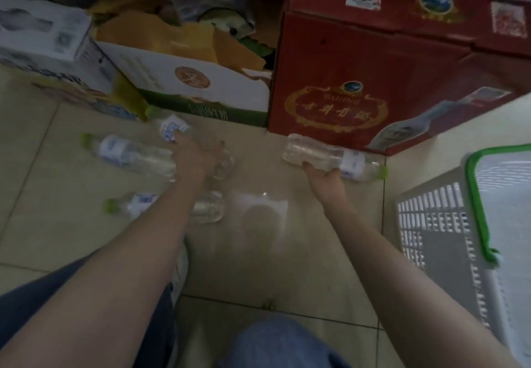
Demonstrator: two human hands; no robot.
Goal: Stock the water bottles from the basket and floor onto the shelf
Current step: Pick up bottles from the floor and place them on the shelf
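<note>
Right hand (323, 178) grip closed on water bottle (330, 156) — held horizontal, just before red carton (344, 80). Left hand (195, 158) spread open over bottle (172, 129) lying on floor (43, 238); two more bottles (126, 152) lying alongside. Basket (448, 224) at floor's right edge.

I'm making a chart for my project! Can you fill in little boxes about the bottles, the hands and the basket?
right hand: gripping a clear plastic water bottle with green cap, held sideways
left hand: reaching onto a clear bottle lying by the white cardboard box; grip too blurred to tell
bottles on tiled floor: three, lying down
grey plastic basket with green rim: far right; contents not visible
red cardboard box: behind held bottle
</note>
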